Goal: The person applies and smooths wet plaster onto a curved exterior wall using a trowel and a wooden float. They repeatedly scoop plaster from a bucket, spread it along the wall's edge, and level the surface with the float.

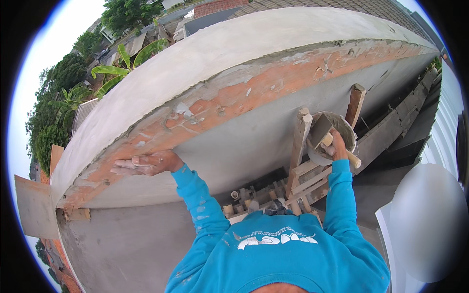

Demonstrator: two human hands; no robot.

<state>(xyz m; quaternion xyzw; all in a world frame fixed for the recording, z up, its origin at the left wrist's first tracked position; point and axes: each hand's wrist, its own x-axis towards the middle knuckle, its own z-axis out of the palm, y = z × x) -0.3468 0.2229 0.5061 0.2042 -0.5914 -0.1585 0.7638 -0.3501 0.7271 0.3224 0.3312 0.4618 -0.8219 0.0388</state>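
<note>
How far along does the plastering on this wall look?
Done: the wall top and the lower face look smoothly plastered grey. In hand: the left hand presses flat on the bare brick strip, while the right hand works a trowel in the mortar bucket. Left: that orange strip, uncovered along its length.

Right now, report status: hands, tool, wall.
Left hand flat on the bare brick strip. Right hand grips a trowel in the mortar bucket. Wooden scaffold below.

One head-worn fisheye view — looking steeply down, close over the wall (234,53) top.
</note>
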